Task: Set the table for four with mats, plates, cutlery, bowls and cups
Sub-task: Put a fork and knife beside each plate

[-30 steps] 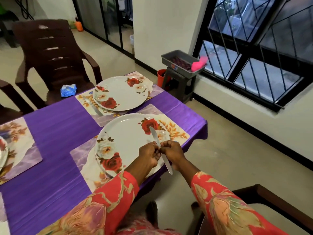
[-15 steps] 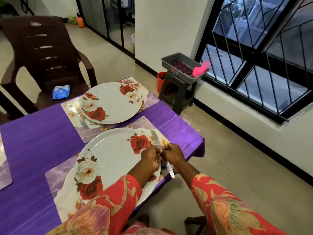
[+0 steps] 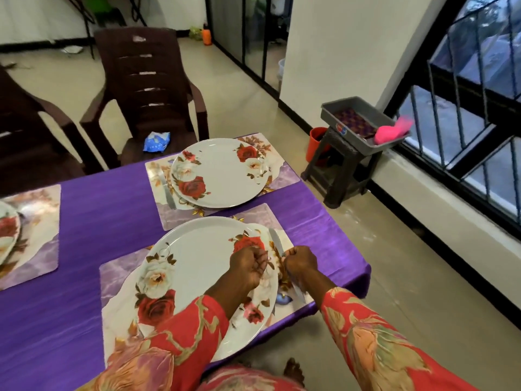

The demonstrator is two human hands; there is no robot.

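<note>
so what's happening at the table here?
A person is setting places on a purple-clothed table. The right hand holds a knife at the right edge of the near plate, over its mat; the left hand hovers curled beside it, over the plate. The far plate already has a knife on its mat. No bowls or cups are in view.

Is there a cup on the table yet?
No, the purple table shows only floral mats, plates and knives; no cup is in view.
</note>
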